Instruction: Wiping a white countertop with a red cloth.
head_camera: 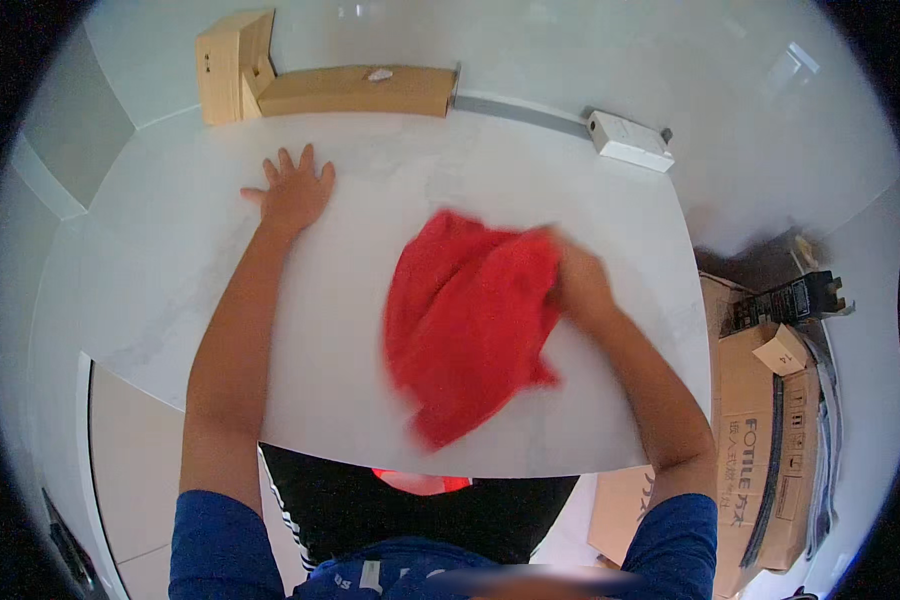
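A red cloth (pixel 472 315) lies crumpled and slightly blurred over the middle of a pale marbled countertop (pixel 330 300). At its upper right corner, my right hand (pixel 581 277) grips the fabric; the fingertips are partly hidden by folds. My left hand (pixel 296 191) rests palm down on the countertop towards the back left, fingers spread, with nothing in it. The cloth and my left hand are apart.
Along the back wall stand an upright cardboard box (pixel 229 71), a long cardboard piece (pixel 356 91) and a white box (pixel 630 140). Past the right edge are a large carton (pixel 757 457) with printing and a black box (pixel 780 304).
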### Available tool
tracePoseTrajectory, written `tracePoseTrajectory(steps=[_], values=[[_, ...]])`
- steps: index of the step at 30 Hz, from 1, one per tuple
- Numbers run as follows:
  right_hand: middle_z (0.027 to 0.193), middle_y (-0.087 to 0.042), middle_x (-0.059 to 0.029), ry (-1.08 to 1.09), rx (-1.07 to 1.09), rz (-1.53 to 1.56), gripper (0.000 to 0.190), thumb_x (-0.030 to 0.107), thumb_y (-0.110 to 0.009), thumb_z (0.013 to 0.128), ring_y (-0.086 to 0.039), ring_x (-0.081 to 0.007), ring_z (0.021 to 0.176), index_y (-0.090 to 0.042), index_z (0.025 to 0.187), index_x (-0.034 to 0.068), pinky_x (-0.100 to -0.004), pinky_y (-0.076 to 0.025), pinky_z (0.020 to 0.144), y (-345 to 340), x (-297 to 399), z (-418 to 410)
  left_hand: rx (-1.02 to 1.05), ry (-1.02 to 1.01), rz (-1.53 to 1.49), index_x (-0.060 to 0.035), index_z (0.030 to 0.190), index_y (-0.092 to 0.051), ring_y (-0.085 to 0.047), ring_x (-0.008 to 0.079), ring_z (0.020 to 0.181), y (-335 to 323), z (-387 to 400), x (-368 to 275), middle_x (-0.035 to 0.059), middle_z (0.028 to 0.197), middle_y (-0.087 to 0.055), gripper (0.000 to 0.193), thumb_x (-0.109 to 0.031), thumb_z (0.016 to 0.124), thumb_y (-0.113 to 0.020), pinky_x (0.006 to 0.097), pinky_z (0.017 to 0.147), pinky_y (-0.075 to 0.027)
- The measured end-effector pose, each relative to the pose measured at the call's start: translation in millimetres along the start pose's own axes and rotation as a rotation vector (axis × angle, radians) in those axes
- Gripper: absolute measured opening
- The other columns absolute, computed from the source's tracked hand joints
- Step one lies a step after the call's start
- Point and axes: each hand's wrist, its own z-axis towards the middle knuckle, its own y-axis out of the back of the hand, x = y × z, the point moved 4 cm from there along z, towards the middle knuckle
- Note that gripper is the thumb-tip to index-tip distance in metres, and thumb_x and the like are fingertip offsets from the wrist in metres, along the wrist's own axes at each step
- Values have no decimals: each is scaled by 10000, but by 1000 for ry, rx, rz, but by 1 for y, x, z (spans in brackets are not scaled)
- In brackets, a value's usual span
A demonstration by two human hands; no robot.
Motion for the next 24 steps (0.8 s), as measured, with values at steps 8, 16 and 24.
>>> tracePoseTrajectory(steps=[8, 16, 24], values=[[997, -620, -250, -217, -305, -45, 305, 171, -574, 842, -592, -429, 940, -490, 1101, 35, -494, -469, 781, 22, -67, 17, -15, -23, -5, -191, 1488, -250, -124, 406, 1425, 5, -5, 3, 154, 1557, -159, 641, -527, 944, -290, 785, 987, -91], [1073, -576, -160, 493, 467, -146, 567, 238, -744, 686, -590, -317, 1029, -519, 1171, 49, -427, -521, 813, -37, 115, -54, -1, -9, -1, -183, 1490, -246, -122, 406, 1426, 4, -5, 11, 150, 1558, -159, 653, -526, 937, -297, 785, 987, -96], [1128, -608, -67, 296, 429, -110, 491, 149, -690, 721, -600, -282, 1065, -533, 1186, 176, -390, -523, 783, -24, 84, -29, 27, -14, 35, -211, 1489, -249, -120, 408, 1427, -2, 1, 11, 153, 1563, -141, 646, -540, 936, -298, 780, 994, -86]])
